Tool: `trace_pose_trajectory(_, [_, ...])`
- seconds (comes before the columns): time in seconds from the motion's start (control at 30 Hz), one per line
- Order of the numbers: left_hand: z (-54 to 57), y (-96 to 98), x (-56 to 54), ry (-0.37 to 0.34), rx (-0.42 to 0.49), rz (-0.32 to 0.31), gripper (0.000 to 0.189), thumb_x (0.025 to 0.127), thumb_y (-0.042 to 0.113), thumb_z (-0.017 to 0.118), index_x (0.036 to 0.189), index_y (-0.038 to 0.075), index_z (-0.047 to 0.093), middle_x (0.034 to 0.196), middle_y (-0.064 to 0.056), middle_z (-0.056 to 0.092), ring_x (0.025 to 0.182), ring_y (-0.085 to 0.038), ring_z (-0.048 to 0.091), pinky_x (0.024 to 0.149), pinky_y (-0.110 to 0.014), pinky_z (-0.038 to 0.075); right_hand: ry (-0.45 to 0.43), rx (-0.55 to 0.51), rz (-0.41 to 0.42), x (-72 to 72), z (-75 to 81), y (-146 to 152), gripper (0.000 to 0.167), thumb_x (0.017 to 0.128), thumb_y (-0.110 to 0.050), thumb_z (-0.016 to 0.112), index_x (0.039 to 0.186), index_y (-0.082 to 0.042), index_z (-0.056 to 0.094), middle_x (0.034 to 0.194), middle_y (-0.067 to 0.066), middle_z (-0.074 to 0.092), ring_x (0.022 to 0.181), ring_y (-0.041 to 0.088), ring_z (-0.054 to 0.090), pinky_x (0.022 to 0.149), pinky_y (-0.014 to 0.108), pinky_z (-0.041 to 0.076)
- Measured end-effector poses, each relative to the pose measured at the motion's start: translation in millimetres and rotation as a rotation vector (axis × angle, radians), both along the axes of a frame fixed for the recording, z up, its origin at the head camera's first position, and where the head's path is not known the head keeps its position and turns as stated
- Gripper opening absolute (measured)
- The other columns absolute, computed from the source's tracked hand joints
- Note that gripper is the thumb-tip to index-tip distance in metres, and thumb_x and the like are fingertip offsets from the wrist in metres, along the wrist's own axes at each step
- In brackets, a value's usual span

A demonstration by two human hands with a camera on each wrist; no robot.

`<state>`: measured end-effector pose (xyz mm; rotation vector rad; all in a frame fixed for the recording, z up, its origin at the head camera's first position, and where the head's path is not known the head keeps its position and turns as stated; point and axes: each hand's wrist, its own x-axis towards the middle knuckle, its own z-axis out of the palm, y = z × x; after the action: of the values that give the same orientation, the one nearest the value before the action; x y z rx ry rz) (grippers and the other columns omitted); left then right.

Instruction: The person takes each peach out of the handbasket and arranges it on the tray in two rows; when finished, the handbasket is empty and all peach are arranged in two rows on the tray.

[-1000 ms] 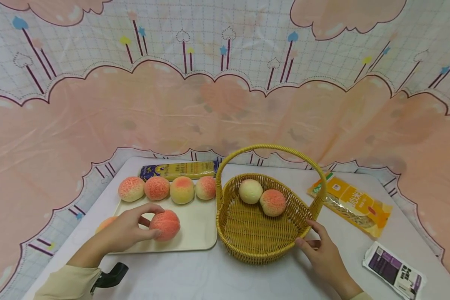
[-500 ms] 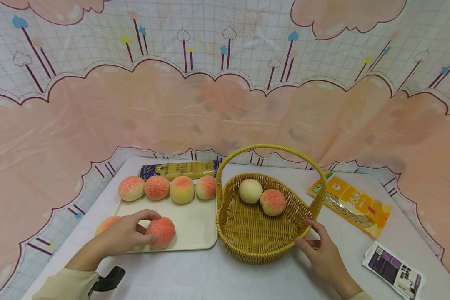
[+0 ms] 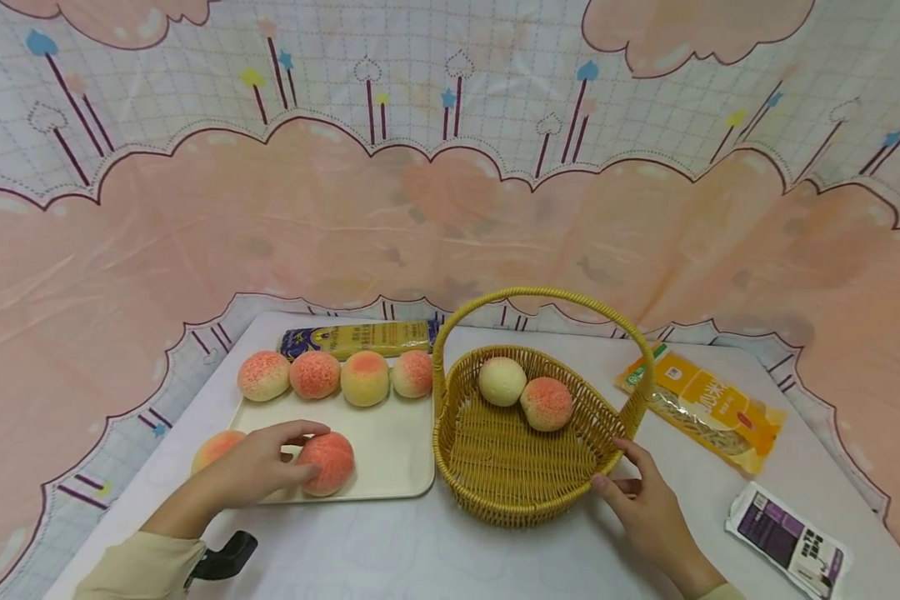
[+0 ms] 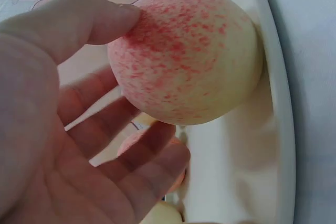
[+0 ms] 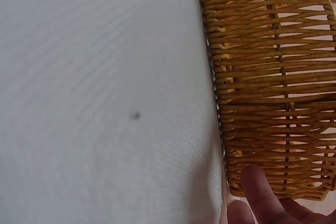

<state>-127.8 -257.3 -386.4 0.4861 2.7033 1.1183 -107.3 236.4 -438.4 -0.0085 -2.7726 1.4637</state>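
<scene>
My left hand (image 3: 258, 467) holds a red peach (image 3: 327, 463) between thumb and fingers, low over the front of a cream tray (image 3: 390, 467). In the left wrist view the thumb presses on the peach (image 4: 189, 56) and some fingertips are hidden behind it; its pale underside is against or close to the tray. Several peaches (image 3: 364, 379) form a row along the tray's back, and another peach (image 3: 213, 450) is partly hidden behind the left wrist. My right hand (image 3: 648, 508) grips the right front rim of a wicker basket (image 3: 521, 508), which contains a pale peach (image 3: 502, 382) and a red-topped peach (image 3: 547, 404).
A yellow and blue packet (image 3: 367, 340) lies behind the tray. Right of the basket are an orange bag (image 3: 712, 408) and a white and purple packet (image 3: 787, 537). The basket's tall handle (image 3: 540, 293) arches over it. A patterned cloth (image 3: 420, 225) hangs behind.
The left hand has brought the red peach slightly left and toward me, then a touch back to the right. The right hand and basket have stayed put.
</scene>
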Motion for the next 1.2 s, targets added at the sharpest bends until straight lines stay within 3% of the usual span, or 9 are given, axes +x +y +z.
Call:
trace_pose_trajectory(0.2, [-2.1,3.0,-1.9,0.020,0.038,-0.023,0.045,0.085,0.015,0.073,0.128,0.003,0.064,0.123,-0.010,0.064,0.115,-0.035,0.056,0.092,-0.048,0.053,-0.014,0.003,0.000,-0.1,0.3,-0.6,0.068,0.098,-0.027,0.067,0.151,-0.007,0.029,0.144,0.030,0.044,0.103,0.030,0.065,0.063,0.029,0.051])
trace_pose_trajectory(0.43, [-1.6,11.4,-4.1,0.017,-0.056,0.000,0.055,0.076,0.025,0.082,0.125,0.008,0.064,0.125,-0.009,0.062,0.116,-0.032,0.055,0.094,-0.053,0.049,-0.010,-0.009,0.000,0.3,0.5,-0.5,0.068,0.098,-0.026,0.067,0.151,-0.007,0.030,0.143,0.029,0.045,0.103,0.030,0.065,0.063,0.029,0.051])
trace_pose_trajectory(0.6, [0.0,14.1,-4.0,0.025,-0.092,0.007,0.056,0.075,0.026,0.084,0.124,0.009,0.065,0.123,-0.006,0.063,0.115,-0.032,0.056,0.096,-0.056,0.047,-0.013,-0.005,0.004,-0.3,1.2,-0.5,0.068,0.098,-0.027,0.067,0.151,-0.006,0.029,0.148,0.028,0.039,0.105,0.032,0.064,0.064,0.029,0.051])
trace_pose_trajectory(0.9, [2.8,2.5,-1.8,0.064,-0.055,0.024,0.052,0.076,0.026,0.085,0.121,0.008,0.065,0.117,-0.004,0.064,0.109,-0.030,0.058,0.094,-0.055,0.049,-0.037,0.014,0.000,-1.3,2.2,-0.5,0.070,0.098,-0.029,0.066,0.152,-0.007,0.028,0.148,0.029,0.038,0.106,0.032,0.064,0.065,0.029,0.051])
trace_pose_trajectory(1.2, [8.0,-11.3,-0.9,0.094,-0.100,0.067,0.058,0.077,0.031,0.086,0.122,0.004,0.061,0.117,-0.006,0.065,0.111,-0.034,0.059,0.096,-0.058,0.046,-0.049,0.021,-0.004,-1.1,2.9,-0.6,0.070,0.099,-0.030,0.066,0.153,-0.007,0.027,0.150,0.029,0.037,0.108,0.033,0.063,0.065,0.029,0.051])
